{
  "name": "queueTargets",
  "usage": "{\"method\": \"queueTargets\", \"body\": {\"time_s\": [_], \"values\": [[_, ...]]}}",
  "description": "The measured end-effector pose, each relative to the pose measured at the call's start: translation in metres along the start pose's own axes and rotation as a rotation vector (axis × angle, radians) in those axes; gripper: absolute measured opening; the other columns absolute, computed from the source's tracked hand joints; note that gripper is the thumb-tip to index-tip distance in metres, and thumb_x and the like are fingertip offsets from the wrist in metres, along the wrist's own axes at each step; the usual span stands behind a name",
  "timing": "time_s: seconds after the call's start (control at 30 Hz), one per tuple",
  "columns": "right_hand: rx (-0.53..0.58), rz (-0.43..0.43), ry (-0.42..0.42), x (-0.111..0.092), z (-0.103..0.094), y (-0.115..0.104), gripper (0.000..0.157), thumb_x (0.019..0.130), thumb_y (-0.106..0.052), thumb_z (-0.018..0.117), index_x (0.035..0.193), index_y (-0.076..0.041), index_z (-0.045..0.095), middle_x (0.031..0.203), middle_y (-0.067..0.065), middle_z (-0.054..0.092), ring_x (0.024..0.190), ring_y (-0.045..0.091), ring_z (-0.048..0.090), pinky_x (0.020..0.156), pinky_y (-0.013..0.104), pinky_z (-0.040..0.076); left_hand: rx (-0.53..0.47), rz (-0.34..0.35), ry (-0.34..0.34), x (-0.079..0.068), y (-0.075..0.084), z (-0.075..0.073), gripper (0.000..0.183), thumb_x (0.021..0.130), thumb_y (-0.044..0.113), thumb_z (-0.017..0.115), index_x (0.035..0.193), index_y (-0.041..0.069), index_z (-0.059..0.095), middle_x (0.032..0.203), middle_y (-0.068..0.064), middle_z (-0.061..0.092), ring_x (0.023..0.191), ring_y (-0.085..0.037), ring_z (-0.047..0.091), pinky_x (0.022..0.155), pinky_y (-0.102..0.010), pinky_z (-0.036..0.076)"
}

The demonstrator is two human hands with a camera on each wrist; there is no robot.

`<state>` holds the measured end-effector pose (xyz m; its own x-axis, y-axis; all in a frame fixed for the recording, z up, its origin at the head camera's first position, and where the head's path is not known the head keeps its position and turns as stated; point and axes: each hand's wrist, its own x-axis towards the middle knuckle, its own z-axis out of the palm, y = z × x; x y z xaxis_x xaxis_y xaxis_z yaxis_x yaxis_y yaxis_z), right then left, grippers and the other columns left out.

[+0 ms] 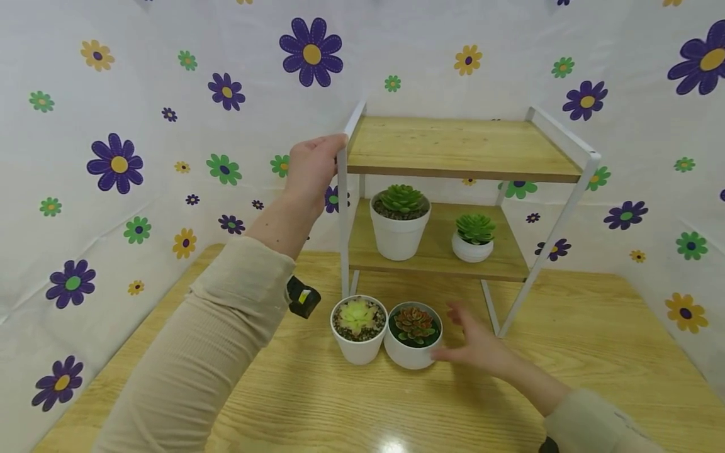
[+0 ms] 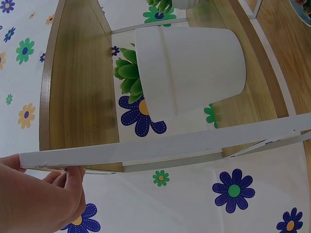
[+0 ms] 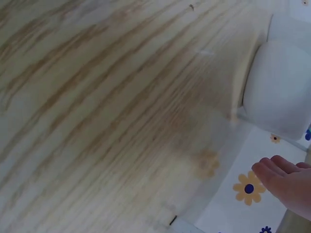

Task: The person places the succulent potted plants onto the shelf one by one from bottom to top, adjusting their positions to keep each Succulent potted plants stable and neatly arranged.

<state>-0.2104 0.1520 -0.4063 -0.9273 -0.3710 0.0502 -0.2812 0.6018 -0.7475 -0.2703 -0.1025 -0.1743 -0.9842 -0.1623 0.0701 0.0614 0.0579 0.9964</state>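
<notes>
My left hand point(image 1: 311, 168) grips the upper left corner of the white metal frame point(image 1: 343, 220) of a two-tier wooden shelf. In the left wrist view its thumb and fingers pinch the frame's bar point(image 2: 160, 146). My right hand point(image 1: 474, 343) has its fingers spread, thumb tip right at the side of a round white pot point(image 1: 412, 357) with a reddish succulent point(image 1: 416, 324). Touching that pot on the left is a taller white pot point(image 1: 359, 350) holding a pale yellow-green succulent point(image 1: 357, 316). Both pots stand on the table before the shelf.
On the lower shelf board point(image 1: 436, 263) are a large white pot point(image 1: 398, 238) and a small white bowl-shaped pot point(image 1: 472, 251), each with a green succulent. The upper board point(image 1: 442, 143) is bare wood. A flower-patterned cloth point(image 1: 238, 38) hangs behind the wooden table point(image 1: 340, 409).
</notes>
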Motion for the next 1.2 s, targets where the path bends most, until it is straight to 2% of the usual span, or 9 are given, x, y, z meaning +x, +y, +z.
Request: {"method": "queueTargets", "body": {"time_s": [0.13,0.4,0.93,1.2], "values": [[-0.007,0.014,-0.019,0.005,0.008,0.001,0.103,0.069,-0.032,0.082,0.141,0.008,0.02,0.135,0.036,0.04,0.126,0.051,0.038,0.101,0.06,0.036,-0.004,0.003,0.0,0.0,0.0,0.0,0.037,0.096,0.028,0.05,0.125,0.007,0.057,0.136,-0.003,0.05,0.129,-0.019,0.044,0.114,-0.039,0.027],[0.059,0.042,-0.057,0.014,0.017,0.0,0.113,0.069,-0.036,0.082,0.143,0.01,0.011,0.14,0.034,0.035,0.129,0.048,0.036,0.105,0.059,0.031,-0.011,0.008,-0.006,0.0,0.0,0.0,0.037,0.096,0.027,0.05,0.126,0.007,0.057,0.136,-0.003,0.05,0.128,-0.019,0.044,0.113,-0.039,0.027],[0.101,0.048,-0.038,0.02,0.028,0.0,0.113,0.067,-0.032,0.084,0.143,0.01,0.012,0.141,0.032,0.033,0.131,0.046,0.034,0.107,0.057,0.029,-0.024,0.0,0.0,0.001,0.002,0.0,0.036,0.096,0.027,0.051,0.124,0.006,0.059,0.135,-0.003,0.051,0.127,-0.018,0.046,0.113,-0.037,0.029],[0.096,0.075,-0.003,0.019,0.033,0.001,0.106,0.067,-0.03,0.084,0.142,0.008,0.019,0.14,0.028,0.037,0.13,0.042,0.038,0.106,0.056,0.032,-0.025,-0.018,0.003,0.001,0.001,-0.001,0.036,0.096,0.028,0.052,0.124,0.007,0.059,0.134,-0.002,0.053,0.126,-0.018,0.047,0.113,-0.038,0.029]]}}
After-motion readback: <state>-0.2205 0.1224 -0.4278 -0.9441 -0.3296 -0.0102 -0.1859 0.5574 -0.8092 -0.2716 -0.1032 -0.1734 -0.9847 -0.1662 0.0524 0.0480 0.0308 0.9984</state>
